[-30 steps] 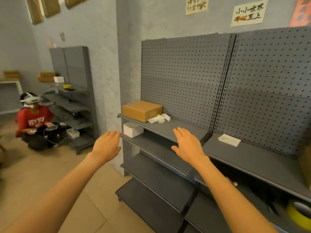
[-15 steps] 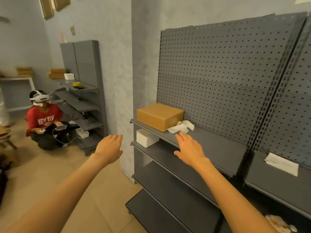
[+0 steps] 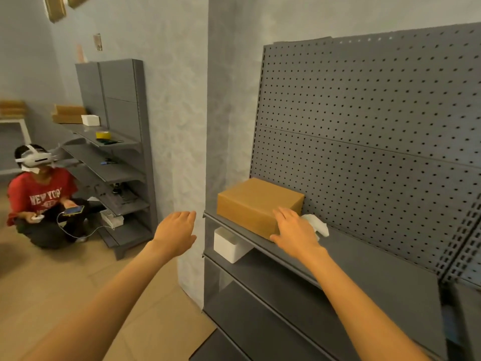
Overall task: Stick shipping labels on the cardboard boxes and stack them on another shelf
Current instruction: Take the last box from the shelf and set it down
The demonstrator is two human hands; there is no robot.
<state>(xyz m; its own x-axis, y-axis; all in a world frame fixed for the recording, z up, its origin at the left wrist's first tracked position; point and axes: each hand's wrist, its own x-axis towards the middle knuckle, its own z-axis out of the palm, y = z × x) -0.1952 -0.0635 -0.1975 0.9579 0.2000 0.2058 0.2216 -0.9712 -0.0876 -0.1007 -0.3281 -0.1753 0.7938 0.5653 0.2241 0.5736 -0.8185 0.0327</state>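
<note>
A brown cardboard box sits at the left end of the top grey shelf, against the pegboard. My right hand is stretched out with straight fingers at the box's near right corner, touching or almost touching it. My left hand hovers with fingers spread in the air, left of the shelf's end and holding nothing. Crumpled white paper lies on the shelf just right of the box, partly hidden by my right hand.
A small white box stands on the shelf below. A grey wall pillar borders the shelving on the left. Further left a person crouches on the floor by a second grey shelf unit with boxes and yellow tape.
The view has swung left and closer to the box. Both hands have reached forward; my right hand has come up to the cardboard box's corner.
</note>
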